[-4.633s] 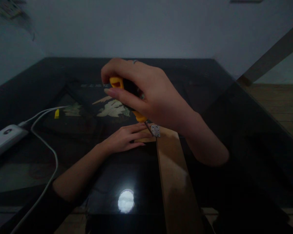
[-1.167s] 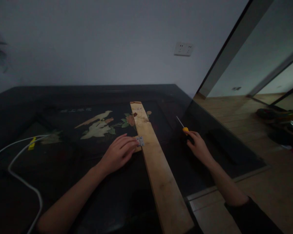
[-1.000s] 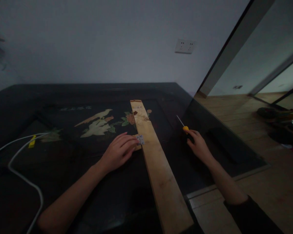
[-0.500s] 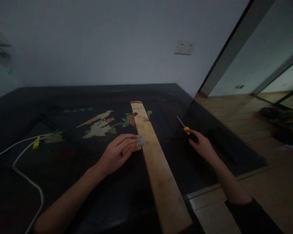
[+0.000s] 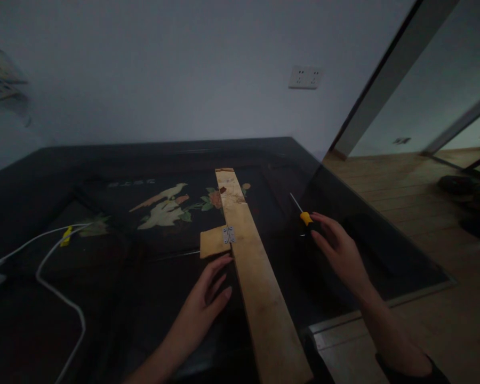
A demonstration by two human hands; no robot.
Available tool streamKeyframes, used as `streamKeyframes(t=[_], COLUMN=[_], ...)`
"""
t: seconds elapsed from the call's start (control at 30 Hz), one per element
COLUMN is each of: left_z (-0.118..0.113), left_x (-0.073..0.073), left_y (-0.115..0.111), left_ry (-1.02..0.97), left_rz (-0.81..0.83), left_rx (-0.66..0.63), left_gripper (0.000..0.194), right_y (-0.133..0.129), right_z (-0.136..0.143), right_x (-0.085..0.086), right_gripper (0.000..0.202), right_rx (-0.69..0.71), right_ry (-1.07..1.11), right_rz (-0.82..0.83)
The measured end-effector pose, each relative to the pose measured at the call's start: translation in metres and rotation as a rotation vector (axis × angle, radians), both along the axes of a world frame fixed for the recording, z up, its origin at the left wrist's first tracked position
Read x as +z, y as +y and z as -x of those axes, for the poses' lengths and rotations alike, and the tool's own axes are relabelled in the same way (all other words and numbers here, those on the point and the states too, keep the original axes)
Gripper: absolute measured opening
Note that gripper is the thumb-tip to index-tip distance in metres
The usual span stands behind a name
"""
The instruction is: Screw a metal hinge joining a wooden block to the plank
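A long wooden board [image 5: 260, 272] lies lengthwise on the dark tabletop. A small metal hinge [image 5: 228, 234] joins its left edge to a small wooden piece [image 5: 213, 242]; screw heads show on both leaves. My left hand [image 5: 202, 298] is just below the small piece, fingers apart and holding nothing, its fingertips at the board's left edge. To the right of the board lies a screwdriver [image 5: 305, 218] with a yellow and black handle, its shaft pointing up and left. My right hand [image 5: 340, 253] is beside the handle's end, fingers apart and not closed around it.
The black table [image 5: 164, 304] has a painted bird and flowers. At left, a white cable [image 5: 60, 290] with a yellow tag [image 5: 66, 236] runs across it. Behind stands a wall with a socket plate [image 5: 305, 78]. Wooden floor [image 5: 384, 176] is at right.
My left hand has let go of the small wooden piece and moved down toward me, uncovering it. My right fingers have come off the screwdriver handle. The view has shifted slightly.
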State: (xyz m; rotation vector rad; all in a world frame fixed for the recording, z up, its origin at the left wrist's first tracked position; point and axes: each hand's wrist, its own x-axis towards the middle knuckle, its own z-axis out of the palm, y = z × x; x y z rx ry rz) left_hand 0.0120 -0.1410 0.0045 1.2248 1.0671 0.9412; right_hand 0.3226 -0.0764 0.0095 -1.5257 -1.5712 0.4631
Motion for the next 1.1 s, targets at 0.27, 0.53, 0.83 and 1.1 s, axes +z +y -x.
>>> streamKeyframes(t=[0.27, 0.53, 0.83, 1.1], left_z=[-0.037, -0.052, -0.071, -0.092], left_x=[-0.014, -0.012, -0.004, -0.006], left_y=[-0.008, -0.003, 0.023, 0.049], left_ry=[-0.288, -0.381, -0.379, -0.379], left_rz=[0.106, 0.112, 0.121, 0.064], left_rx=[0.067, 0.113, 0.094, 0.063], left_gripper=[0.066, 0.066, 0.072, 0.066], right_y=[-0.027, -0.031, -0.009, 0.011], right_z=[0.083, 0.099, 0.082, 0.063], right_x=[-0.014, -0.020, -0.007, -0.004], right_gripper=[0.051, 0.048, 0.050, 0.047], right_rx=[0.338, 0.361, 0.343, 0.301], right_ry=[0.700, 0.893, 0.840, 0.797], right_rz=[0.482, 0.460, 0.469, 0.454])
